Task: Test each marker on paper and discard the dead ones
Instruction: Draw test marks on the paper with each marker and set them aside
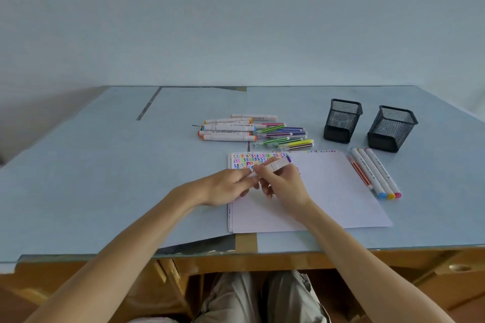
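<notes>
While both hands' fingers grip purple marker [277,164] over paper [328,191] | table [91,165] bare leftward.

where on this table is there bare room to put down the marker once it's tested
Free: the tabletop left of the paper, and the strip between the marker pile and the mesh cups. The paper's right half is bare too. Crowded: the paper's right edge, where four markers lie.
</notes>
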